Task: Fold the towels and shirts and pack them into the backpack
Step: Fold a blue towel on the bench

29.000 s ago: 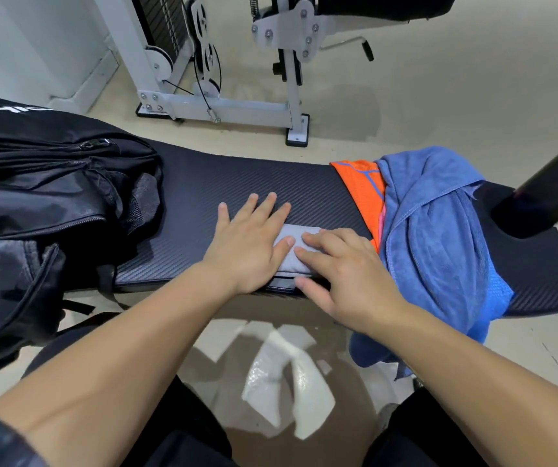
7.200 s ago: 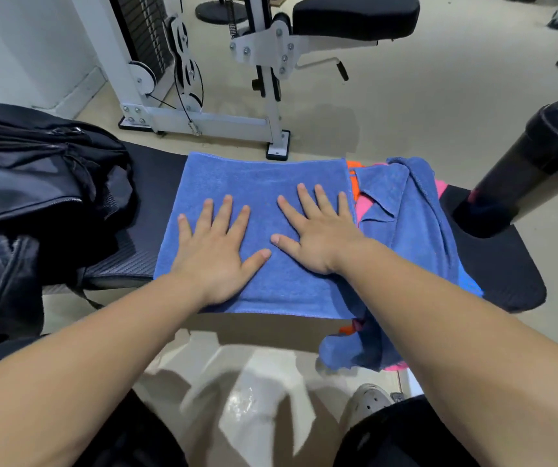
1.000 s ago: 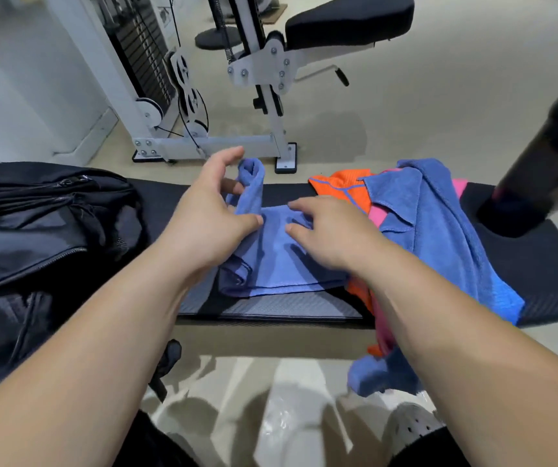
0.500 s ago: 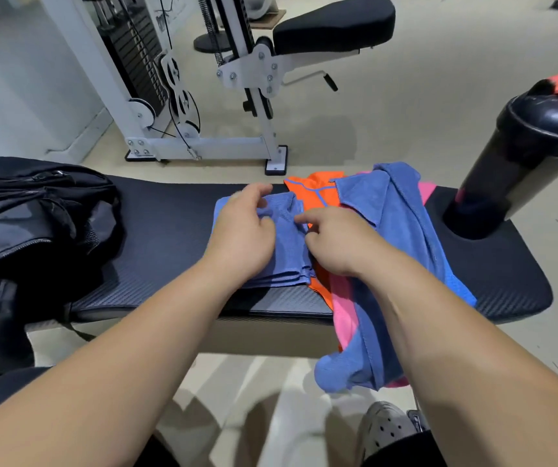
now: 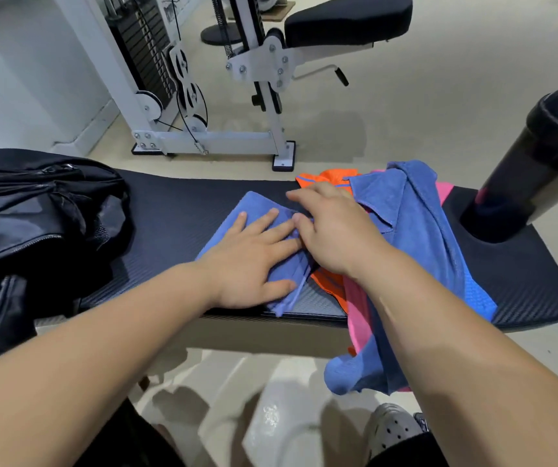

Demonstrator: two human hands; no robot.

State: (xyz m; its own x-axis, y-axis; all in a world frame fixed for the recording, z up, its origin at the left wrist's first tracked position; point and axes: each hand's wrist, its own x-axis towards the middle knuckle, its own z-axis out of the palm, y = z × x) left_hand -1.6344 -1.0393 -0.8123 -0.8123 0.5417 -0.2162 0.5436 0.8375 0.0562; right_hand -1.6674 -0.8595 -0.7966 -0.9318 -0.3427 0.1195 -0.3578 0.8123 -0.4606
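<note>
A folded blue towel (image 5: 252,205) lies on the black padded bench (image 5: 176,210). My left hand (image 5: 254,257) lies flat on it with straight fingers, pressing it down. My right hand (image 5: 331,230) rests beside it at the towel's right edge, fingers extended over the fold. To the right sits a pile of loose clothes: an orange shirt (image 5: 330,283), a pink garment (image 5: 358,318) and a blue towel (image 5: 419,230) draped over the bench's front edge. The black backpack (image 5: 32,224) stands at the bench's left end.
A black shaker bottle (image 5: 540,156) stands at the bench's right end. A white weight machine (image 5: 203,96) with a black seat stands on the floor behind the bench. A grey shoe (image 5: 392,429) shows below.
The towel's last fold is laid down. My left hand has gone from gripping the cloth to lying flat on it, and my right hand has spread out at its right edge.
</note>
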